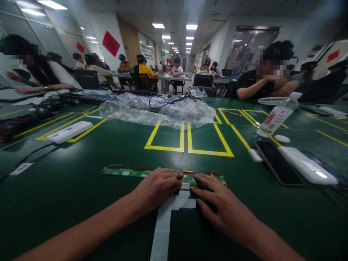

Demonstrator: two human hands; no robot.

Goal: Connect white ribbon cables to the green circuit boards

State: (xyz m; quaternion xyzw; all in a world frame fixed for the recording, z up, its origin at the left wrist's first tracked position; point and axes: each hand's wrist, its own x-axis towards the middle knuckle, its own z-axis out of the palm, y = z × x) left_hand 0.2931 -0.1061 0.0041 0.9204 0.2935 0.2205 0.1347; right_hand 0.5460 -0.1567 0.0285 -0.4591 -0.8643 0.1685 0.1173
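Note:
A long, narrow green circuit board point(138, 173) lies across the table in front of me, with brown tabs along its far edge. A white flat ribbon cable point(162, 232) runs from the table's near side up to a pale connector point(185, 186) on the board. My left hand point(160, 186) is closed at the board, its fingers together and their tips just left of the connector. Its thumb is mostly hidden. My right hand point(221, 203) has its fingers stretched and apart, with tips touching the board and the connector's right side. It covers part of the board's right end.
Crumpled clear plastic wrap point(163, 108) with black cables lies beyond. A white power bank point(70, 132) is at left. At right are a phone point(278, 162), another white power bank point(307, 165) and a bottle point(278, 116). Yellow tape point(165, 148) marks the table. Several people sit around.

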